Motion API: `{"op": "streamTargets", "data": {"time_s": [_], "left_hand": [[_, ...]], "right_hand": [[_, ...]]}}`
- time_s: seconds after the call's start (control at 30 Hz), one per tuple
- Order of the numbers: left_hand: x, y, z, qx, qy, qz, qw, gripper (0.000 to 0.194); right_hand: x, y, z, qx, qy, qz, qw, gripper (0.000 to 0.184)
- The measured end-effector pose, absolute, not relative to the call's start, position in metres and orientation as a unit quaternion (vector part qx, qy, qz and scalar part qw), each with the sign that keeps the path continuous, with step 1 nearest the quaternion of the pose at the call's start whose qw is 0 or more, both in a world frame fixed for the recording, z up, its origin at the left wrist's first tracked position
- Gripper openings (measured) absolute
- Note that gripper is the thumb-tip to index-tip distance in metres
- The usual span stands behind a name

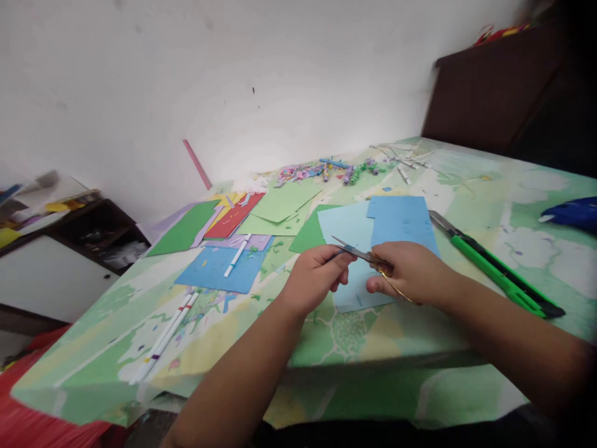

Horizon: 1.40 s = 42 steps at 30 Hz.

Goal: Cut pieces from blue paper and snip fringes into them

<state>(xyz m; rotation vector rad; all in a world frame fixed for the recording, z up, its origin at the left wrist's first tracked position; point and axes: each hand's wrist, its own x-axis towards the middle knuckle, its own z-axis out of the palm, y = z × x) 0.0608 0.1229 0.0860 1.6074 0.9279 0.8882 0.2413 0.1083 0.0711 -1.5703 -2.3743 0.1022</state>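
Observation:
My right hand (413,270) is closed around a pair of scissors (370,256) with thin gold-coloured handles, the blades pointing left and a little apart. My left hand (319,274) pinches a small dark blue piece (346,249), which looks like a strip of craft sheet, at the blades. Part of that piece is hidden by my fingers. Beneath both hands lie a pale blue sheet (354,298) and, overlapping it, a darker blue sheet (401,218) with a notched left edge.
A green box cutter (499,267) lies at the right, its blade end toward the blue sheet. White sticks (170,330), coloured sheets (186,230) and small scraps cover the left side. Wrapped beaded sticks (354,171) lie at the back; a dark blue object (573,214) sits far right.

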Motion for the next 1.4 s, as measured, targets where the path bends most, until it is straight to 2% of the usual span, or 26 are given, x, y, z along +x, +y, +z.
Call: {"op": "streamTargets", "data": {"time_s": [0.43,0.9,1.4], "left_hand": [[0.064,0.119,0.086,0.698,0.393,0.371,0.47,0.03],[0.057,0.124,0.088,0.743,0.366,0.322,0.459,0.024],[0.054,0.126,0.088,0.747,0.334,0.32,0.477,0.019]], "right_hand": [[0.24,0.108,0.069,-0.514,-0.839,0.082,0.161,0.04],[0.243,0.106,0.069,-0.491,-0.852,0.112,0.143,0.042],[0.242,0.104,0.07,-0.486,-0.856,0.092,0.15,0.045]]}}
